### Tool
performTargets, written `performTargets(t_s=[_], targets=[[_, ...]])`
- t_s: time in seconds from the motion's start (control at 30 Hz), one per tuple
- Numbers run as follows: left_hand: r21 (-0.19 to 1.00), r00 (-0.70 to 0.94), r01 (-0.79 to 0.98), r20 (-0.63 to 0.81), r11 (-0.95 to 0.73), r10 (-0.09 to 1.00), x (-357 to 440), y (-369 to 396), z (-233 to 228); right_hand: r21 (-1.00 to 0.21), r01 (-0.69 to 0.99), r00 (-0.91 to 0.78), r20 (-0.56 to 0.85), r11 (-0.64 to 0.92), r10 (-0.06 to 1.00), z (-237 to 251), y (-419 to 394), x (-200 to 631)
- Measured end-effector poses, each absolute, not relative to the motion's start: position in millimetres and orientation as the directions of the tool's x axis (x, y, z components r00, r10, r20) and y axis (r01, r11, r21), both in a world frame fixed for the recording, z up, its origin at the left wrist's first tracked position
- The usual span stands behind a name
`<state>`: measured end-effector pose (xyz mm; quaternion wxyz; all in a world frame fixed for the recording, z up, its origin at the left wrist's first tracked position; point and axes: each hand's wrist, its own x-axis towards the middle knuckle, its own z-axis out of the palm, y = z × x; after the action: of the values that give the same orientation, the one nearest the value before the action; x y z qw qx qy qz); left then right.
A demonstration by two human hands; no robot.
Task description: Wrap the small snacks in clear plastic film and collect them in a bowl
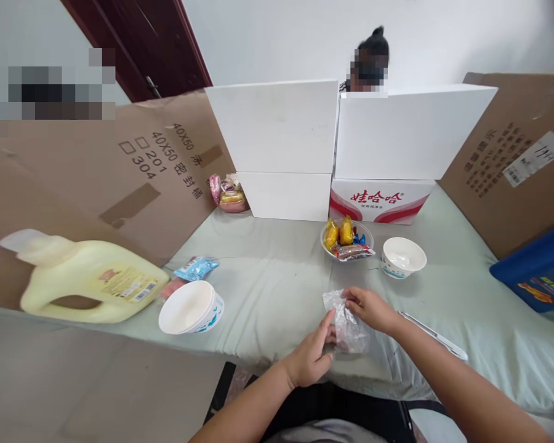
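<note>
Near the front edge of the cloth-covered table is a crumpled clear plastic bag (352, 332). My left hand (310, 355) has the bag's left side between thumb and fingers. Pinched at the upper right of the same bag are the fingers of my right hand (368, 309). The bag's contents, if any, cannot be made out. A slim white tool (436, 336), perhaps a cutter, lies beside my right forearm. Beyond the hands stand a clear bowl (327, 248) of wrapped snacks and a white paper bowl (403, 258) with a blue pattern.
At left are stacked paper bowls (184, 307), a blue packet (196, 269) and a pale yellow jug (92, 280) lying on its side. White boxes (281, 132) and cardboard panels (508, 135) wall the table. A blue container (535, 264) is at right. A person sits behind the boxes.
</note>
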<state>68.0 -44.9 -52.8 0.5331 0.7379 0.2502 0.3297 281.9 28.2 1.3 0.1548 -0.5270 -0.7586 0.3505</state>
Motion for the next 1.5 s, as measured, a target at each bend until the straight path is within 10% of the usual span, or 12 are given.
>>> performTargets(t_s=[0.5,0.7,1.5], targets=[[0.821,0.642,0.258,0.248,-0.509,0.726,74,-51,-32,-0.5,0.857,-0.233,-0.166,0.121,0.958,-21,45,251],[0.65,0.393,0.533,0.376,-0.541,0.839,72,-59,-26,-0.479,0.866,-0.243,-0.159,0.14,0.957,-21,39,249],[0.617,0.611,0.441,0.326,-0.652,0.721,71,38,-44,-0.867,0.316,-0.223,-0.463,-0.386,0.858,-25,-31,282]])
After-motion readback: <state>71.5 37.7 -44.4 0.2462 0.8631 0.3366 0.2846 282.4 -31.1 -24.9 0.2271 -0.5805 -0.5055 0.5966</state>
